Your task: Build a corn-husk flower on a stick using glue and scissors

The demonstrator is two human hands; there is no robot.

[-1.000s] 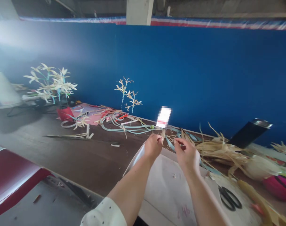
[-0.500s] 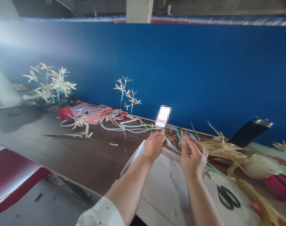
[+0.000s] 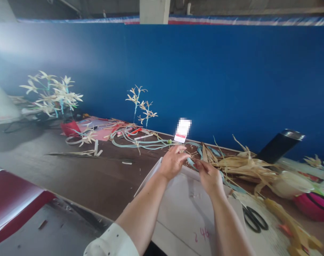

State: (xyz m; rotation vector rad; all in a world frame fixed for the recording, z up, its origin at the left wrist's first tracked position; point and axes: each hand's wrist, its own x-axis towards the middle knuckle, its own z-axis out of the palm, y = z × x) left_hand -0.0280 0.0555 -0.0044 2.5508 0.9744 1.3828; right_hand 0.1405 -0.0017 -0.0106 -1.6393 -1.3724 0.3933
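We list one pale blue strip [image 3: 190, 162], flat and narrow, seen between both hands beyond the pale cardboard [image 3: 185, 209]; we judge it light, limp, easily creased, best pinched near an end. Left hand [image 3: 173, 163]: thumb and fingers narrowly parted; right hand [image 3: 210, 177]: fingertips drawn together; whether either holds anything, we cannot tell. Alongside, dried husks [image 3: 240, 167]: tan, crinkled, presumably brittle.

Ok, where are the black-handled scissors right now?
In the head view, the black-handled scissors lie at lower right, between the right forearm and the yellow object.
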